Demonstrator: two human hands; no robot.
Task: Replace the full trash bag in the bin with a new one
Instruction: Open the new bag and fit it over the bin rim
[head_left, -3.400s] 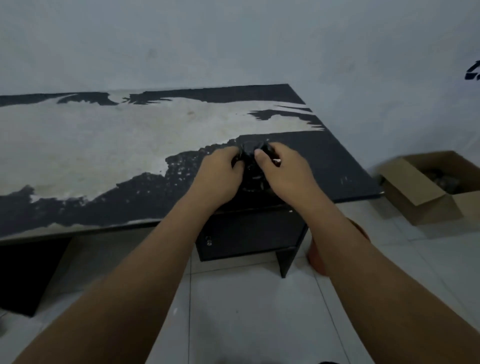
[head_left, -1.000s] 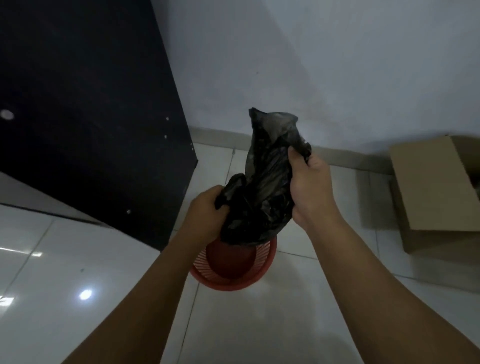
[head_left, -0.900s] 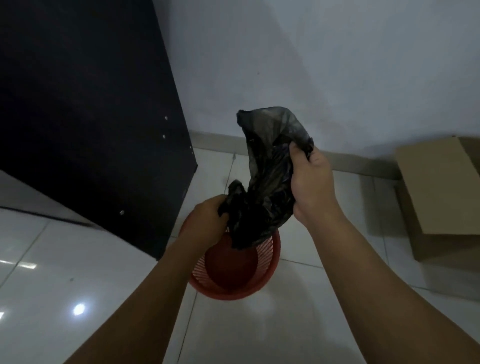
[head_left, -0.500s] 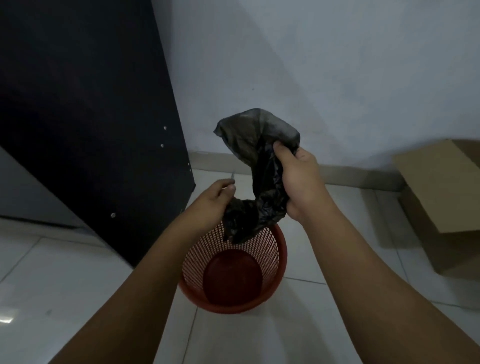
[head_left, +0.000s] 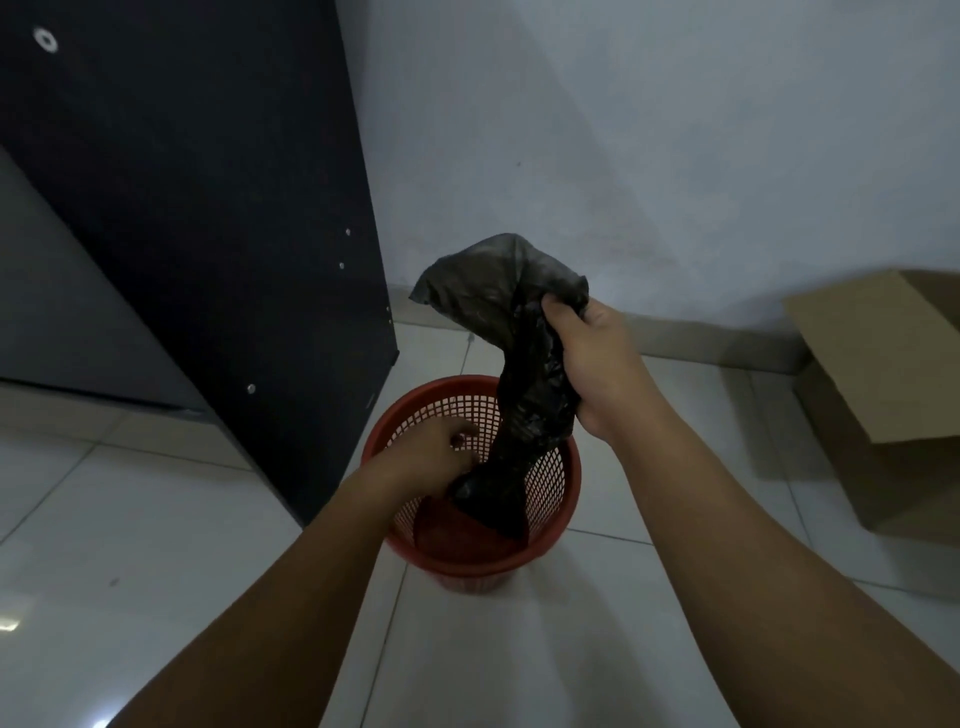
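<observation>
Two hands work one crumpled black bag (head_left: 524, 364) over the red mesh bin (head_left: 550, 499), which stands on the tiled floor (head_left: 156, 545) just beside the dark desk panel (head_left: 208, 208) at its ten o'clock. The right hand (head_left: 597, 374) has its grip closed around the bunched upper part of the bag, above the rim at about one o'clock, with a loose flap of plastic standing up past the fingers. The left hand (head_left: 431, 457) reaches inside the bin from nine o'clock; its grip looks curled against the bag's lower end, though I cannot tell whether it truly pinches the plastic or only pushes it down. That lower end hangs inside the bin, near the bottom. From where I stand, the bag's mouth has not been found: it is twisted like a rope, so stuffing it further would likely leave a wad at the bottom instead of a liner. Thin plastic could also catch on the mesh and tear if tugged sideways. The bin seems light, so a hard push from the left hand may tip or skid it on the glossy tiles. A cardboard box (head_left: 893, 384) sits well apart at three o'clock.
</observation>
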